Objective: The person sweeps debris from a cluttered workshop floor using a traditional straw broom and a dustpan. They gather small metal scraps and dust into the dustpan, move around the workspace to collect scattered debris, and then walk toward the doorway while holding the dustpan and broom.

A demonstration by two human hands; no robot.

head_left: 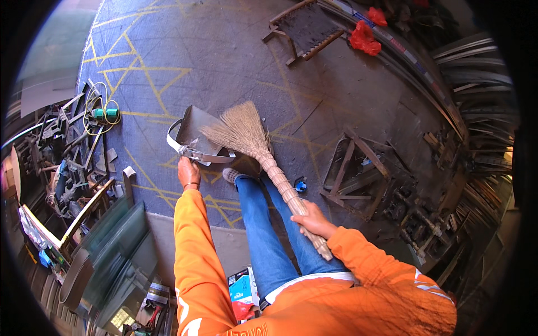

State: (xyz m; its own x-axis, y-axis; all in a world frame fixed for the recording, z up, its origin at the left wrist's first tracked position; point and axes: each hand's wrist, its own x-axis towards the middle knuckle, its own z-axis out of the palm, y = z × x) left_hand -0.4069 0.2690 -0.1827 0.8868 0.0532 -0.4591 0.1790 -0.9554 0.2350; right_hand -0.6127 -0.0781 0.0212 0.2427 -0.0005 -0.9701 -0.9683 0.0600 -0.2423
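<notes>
My left hand is closed around the handle end of a metal dustpan, which has a pale curved strap at its side. In my right hand is a straw broom, gripped low on its bound handle. The broom slants up and to the left, so its bristles spread over the right side of the dustpan and hide part of it. Whether the bristles touch the pan I cannot tell. Parts of the fingers of my left hand are hidden from above.
Scrap metal and stacked glass sheets line the left. A low metal-framed rack stands at the far side, near red plastic bags. Right of my legs lie a metal frame and a small blue roll.
</notes>
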